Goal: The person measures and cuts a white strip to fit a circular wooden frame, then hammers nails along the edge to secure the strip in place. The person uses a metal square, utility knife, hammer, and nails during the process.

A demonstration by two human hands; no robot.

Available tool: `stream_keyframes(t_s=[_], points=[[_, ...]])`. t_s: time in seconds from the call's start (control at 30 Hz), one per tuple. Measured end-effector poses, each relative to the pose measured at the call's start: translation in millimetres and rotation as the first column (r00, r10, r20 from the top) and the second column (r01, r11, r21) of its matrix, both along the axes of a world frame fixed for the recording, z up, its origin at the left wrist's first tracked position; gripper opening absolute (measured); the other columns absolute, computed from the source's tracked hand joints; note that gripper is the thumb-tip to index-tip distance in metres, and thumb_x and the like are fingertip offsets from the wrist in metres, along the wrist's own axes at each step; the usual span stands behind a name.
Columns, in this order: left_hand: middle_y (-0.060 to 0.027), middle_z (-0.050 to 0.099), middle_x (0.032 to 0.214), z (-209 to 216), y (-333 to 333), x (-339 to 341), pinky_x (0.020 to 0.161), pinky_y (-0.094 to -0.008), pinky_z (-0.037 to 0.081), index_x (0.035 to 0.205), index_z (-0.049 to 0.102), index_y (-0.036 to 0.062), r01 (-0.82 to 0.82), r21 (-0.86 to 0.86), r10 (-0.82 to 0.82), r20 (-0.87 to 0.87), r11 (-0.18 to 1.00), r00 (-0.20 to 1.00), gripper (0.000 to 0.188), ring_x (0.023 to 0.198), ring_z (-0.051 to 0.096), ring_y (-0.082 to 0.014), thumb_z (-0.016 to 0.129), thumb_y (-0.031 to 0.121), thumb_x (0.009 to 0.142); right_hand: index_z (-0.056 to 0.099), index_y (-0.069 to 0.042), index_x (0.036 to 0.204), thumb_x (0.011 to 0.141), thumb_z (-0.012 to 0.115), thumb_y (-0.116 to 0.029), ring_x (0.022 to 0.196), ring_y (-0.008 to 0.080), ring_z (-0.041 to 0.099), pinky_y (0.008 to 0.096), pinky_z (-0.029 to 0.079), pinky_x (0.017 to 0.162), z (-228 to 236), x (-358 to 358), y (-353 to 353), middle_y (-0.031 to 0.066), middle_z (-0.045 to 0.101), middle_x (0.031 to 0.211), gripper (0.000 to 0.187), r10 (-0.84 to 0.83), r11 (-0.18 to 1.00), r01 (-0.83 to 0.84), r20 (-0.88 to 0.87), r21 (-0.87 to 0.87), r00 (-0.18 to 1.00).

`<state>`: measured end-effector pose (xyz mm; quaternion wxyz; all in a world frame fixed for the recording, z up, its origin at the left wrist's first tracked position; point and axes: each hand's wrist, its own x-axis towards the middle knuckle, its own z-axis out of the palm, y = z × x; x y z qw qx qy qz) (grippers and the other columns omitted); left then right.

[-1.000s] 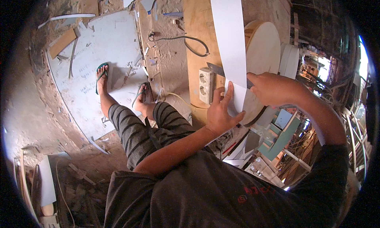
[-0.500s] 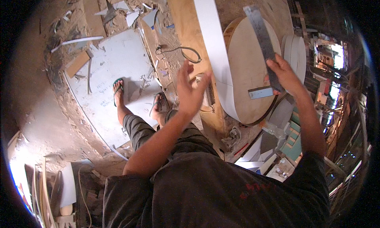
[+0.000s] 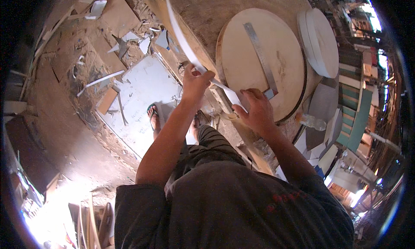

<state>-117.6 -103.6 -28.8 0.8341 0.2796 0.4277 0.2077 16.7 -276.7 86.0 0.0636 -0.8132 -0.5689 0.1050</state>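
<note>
A long, thin white strip [image 3: 176,28] runs from the far edge of the view down to my hands and looks twisted along its length. My left hand [image 3: 195,84] is closed, pinching the strip between thumb and fingers. At its near end, my right hand [image 3: 256,111] is closed on the same strip, thumb on one side and fingers on the other. Just beyond the right hand, a metal try square [image 3: 260,54] lies flat on a thick, round wooden disc [image 3: 237,46]; the right fingers are close to its short arm.
Two stacked white round discs [image 3: 320,44] stand right of the wooden one. A clear plastic bottle [image 3: 312,121] lies nearer, beside grey and green board pieces. On the floor at left are a white panel [image 3: 138,115], a brown offcut [image 3: 107,101] and scattered scraps.
The try square has left my right hand and now lies on the wooden disc. Both hands have taken hold of the white strip, which has moved off the disc's edge.
</note>
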Motion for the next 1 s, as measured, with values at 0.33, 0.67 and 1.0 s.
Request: stream_keyframes(t_s=[0.33,0.67,1.0], points=[[-0.0088,0.060,0.114,-12,-8,-2,0.086,-0.0355,0.055,0.124,0.052,0.0037,-0.165,-0.236,0.226,0.257,0.958,0.940,0.039,0.107,0.065,-0.0245,0.059,-0.008,0.087,0.077,-0.006,0.108,0.089,0.080,-0.018,0.102,0.0352,0.073,0.0469,0.060,0.084,-26,-14,-15,0.0142,0.073,0.117,0.023,-0.169,0.982,0.166,0.023,0.095,0.985],[-0.0117,0.062,0.106,-37,45,-41,0.089,-0.0477,0.060,0.146,0.043,0.0014,-0.075,-0.105,0.086,0.106,0.992,0.991,0.054,0.099,0.067,-0.0278,0.058,0.003,0.094,0.077,-0.007,0.107,0.088,0.082,-0.021,0.102,0.0347,0.073,0.0465,0.060,0.084,-29,-16,-13,0.0133,0.073,0.116,0.024,-0.204,0.976,0.201,0.022,0.089,0.979],[-0.0080,0.053,0.096,92,60,-98,0.082,-0.0477,0.064,0.132,0.049,0.0090,-0.154,-0.105,0.167,0.133,0.982,0.977,0.043,0.083,0.064,-0.0250,0.066,0.027,0.097,0.064,-0.002,0.135,0.088,0.083,-0.024,0.122,0.0430,0.064,0.0483,0.053,0.102,-7,-30,-13,0.0228,0.064,0.136,0.056,-0.185,0.942,0.157,0.069,0.297,0.980]])
